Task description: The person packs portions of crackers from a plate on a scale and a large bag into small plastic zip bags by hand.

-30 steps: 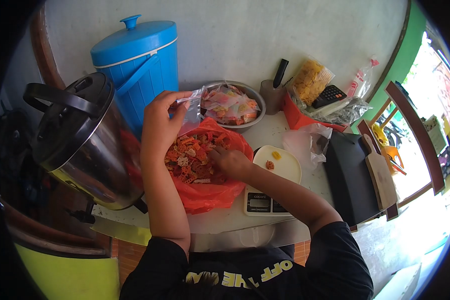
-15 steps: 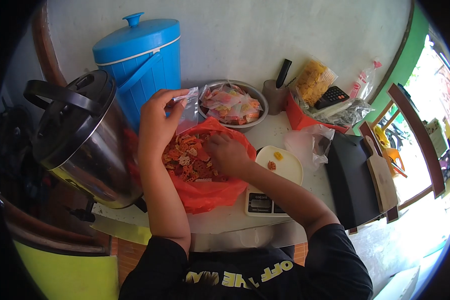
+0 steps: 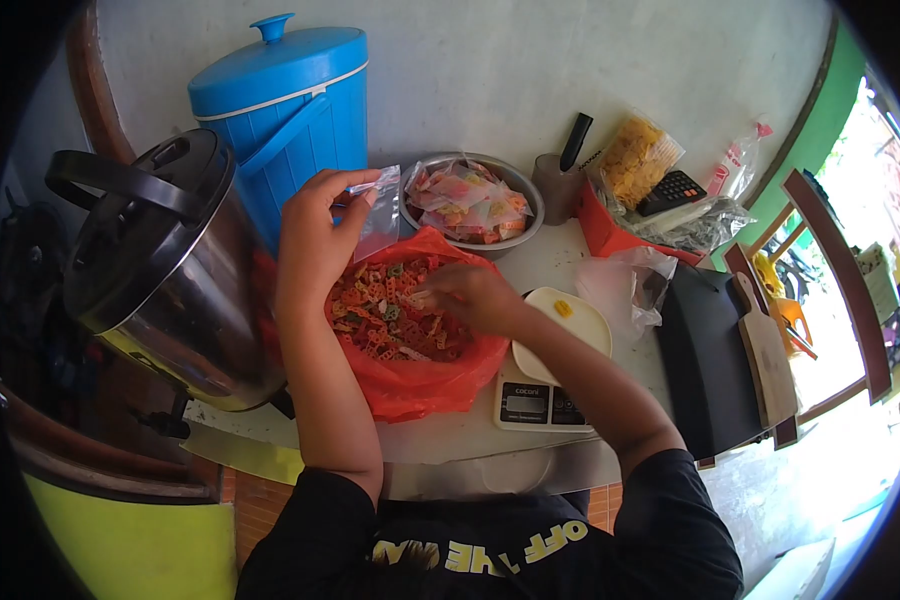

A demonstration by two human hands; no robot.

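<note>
A left hand [image 3: 318, 228] pinched a clear packet [image 3: 380, 226] at the far rim of a red bag [image 3: 425, 388]; a right hand [image 3: 478, 300], its hold indiscernible, hovered over the snack pieces [image 3: 382, 312] inside. Right of the bag, a scale [image 3: 513, 419] bore tiny lettering; nearside, a shirt [image 3: 500, 545] read "OFF THE."

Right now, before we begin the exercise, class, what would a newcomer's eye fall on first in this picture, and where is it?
Probably the bright red bag of coloured pieces near the middle of the table, with the right hand at its pieces and the left hand holding a small clear bag. Next, the tall blue bucket by the wall, behind the big steel pot on the left.
</note>
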